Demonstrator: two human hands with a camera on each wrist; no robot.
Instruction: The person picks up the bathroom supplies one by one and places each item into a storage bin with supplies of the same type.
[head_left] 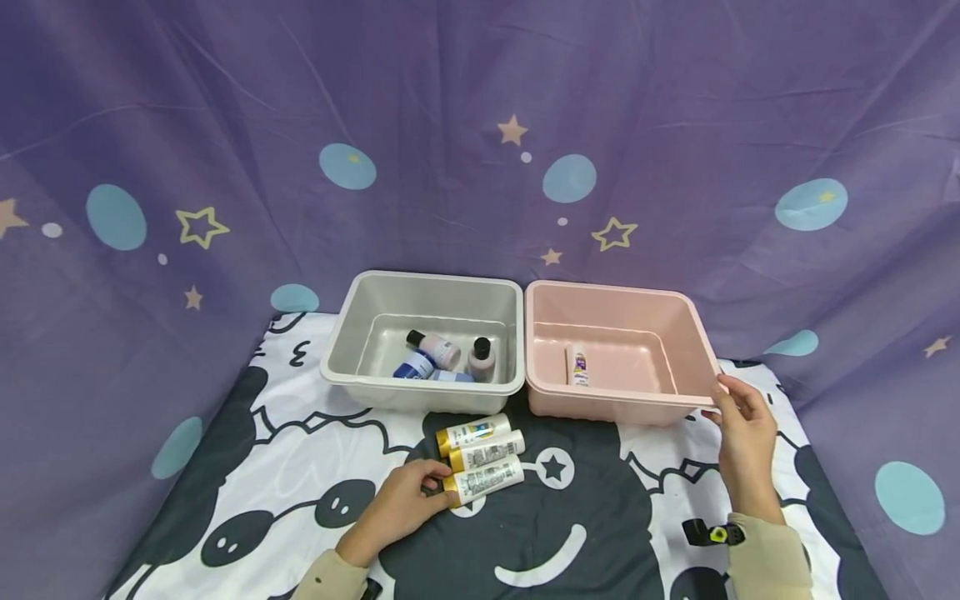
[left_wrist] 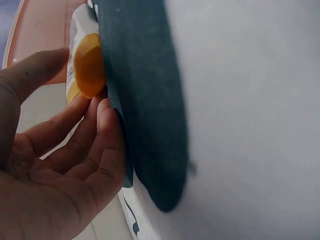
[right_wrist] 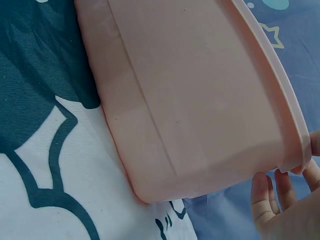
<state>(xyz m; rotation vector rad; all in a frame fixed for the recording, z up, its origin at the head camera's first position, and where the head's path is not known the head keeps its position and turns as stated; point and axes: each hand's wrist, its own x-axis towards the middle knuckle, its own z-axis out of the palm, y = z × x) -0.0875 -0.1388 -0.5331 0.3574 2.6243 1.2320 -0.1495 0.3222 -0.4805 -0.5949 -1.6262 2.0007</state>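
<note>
Three white tubes with yellow caps lie side by side on the patterned cloth before two bins. My left hand (head_left: 437, 489) pinches the cap end of the nearest tube (head_left: 489, 480). In the left wrist view my fingers (left_wrist: 100, 120) and thumb close on its yellow cap (left_wrist: 89, 64). The other two tubes (head_left: 486, 452) (head_left: 474, 432) lie just beyond. My right hand (head_left: 718, 404) holds the front right corner of the pink bin (head_left: 607, 287), thumb on the rim and fingers (right_wrist: 262, 192) beneath. One small white tube (head_left: 577, 367) lies inside that bin.
A grey bin (head_left: 420, 277) stands against the pink bin's left side and holds a few small bottles (head_left: 435, 347) (head_left: 482, 358) (head_left: 416, 367). The black and white cloth (head_left: 300, 467) covers the table. A purple starred sheet (head_left: 480, 125) hangs behind.
</note>
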